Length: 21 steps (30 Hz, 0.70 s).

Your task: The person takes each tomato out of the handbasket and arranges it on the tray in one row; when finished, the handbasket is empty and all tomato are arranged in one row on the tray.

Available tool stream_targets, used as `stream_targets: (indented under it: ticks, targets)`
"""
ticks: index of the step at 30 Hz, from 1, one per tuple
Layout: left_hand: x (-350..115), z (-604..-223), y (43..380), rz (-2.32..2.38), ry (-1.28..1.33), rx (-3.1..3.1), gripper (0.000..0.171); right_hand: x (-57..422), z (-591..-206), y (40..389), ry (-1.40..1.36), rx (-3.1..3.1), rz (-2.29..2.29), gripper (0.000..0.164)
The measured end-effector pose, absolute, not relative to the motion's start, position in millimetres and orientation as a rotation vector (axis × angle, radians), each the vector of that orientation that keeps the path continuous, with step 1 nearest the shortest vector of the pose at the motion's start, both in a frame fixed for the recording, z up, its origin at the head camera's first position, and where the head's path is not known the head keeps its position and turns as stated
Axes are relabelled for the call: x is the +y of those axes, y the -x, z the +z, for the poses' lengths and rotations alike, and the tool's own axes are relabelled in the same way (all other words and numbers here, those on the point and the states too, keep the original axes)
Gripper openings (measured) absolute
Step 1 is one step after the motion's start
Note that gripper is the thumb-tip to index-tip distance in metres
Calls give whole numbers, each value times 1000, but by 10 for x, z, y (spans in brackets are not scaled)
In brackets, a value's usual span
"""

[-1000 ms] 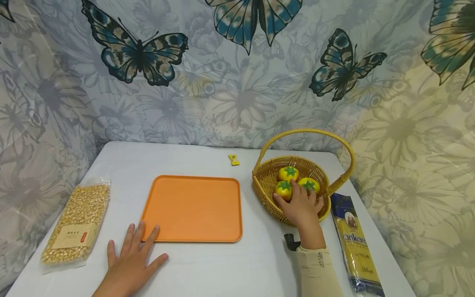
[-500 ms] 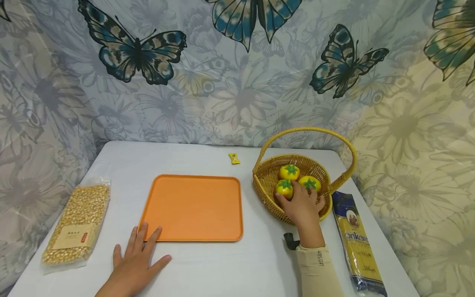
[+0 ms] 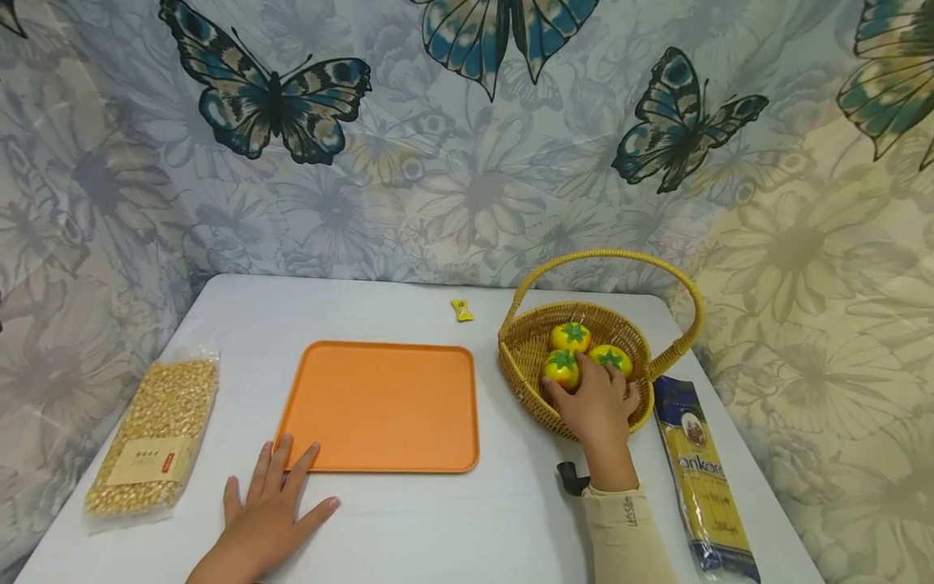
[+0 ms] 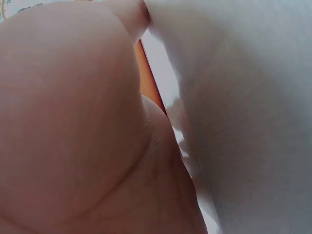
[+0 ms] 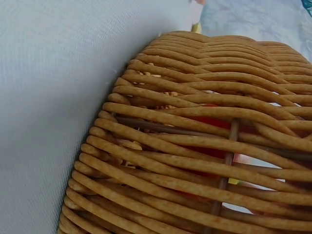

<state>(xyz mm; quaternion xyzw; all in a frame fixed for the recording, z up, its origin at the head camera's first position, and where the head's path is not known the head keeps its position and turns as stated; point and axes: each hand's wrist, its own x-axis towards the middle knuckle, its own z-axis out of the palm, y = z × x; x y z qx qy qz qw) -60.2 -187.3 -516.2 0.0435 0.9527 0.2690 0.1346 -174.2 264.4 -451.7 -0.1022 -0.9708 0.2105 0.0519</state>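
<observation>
In the head view my right hand reaches into a woven basket at the right. Thumb and index finger sit on either side of the front yellow tomato, which has a green star-shaped top. Two similar tomatoes, a back one and a right one, lie close by; the other fingers overlap the right one. Up close, the right wrist view has the basket's weave, with something red behind it. My left hand lies spread flat, fingertips over the near left corner of an orange tray.
A clear bag of yellow kernels lies at the left. A blue and yellow packet lies right of the basket, whose tall handle arches above. One small yellow wrapped candy is near the back edge. A small black piece is beside the right wrist.
The left hand has shifted slightly right along the tray's corner. The right hand stays in the basket, with barely any movement. The whole view has drifted a little.
</observation>
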Motion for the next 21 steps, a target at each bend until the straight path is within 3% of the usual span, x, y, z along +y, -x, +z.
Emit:
stream_targets:
  ticks: [21]
  targets:
    - [-1860, -5142, 600, 810, -112, 2757, 98, 2657, -4467, 1717, 355, -2840, 804, 82]
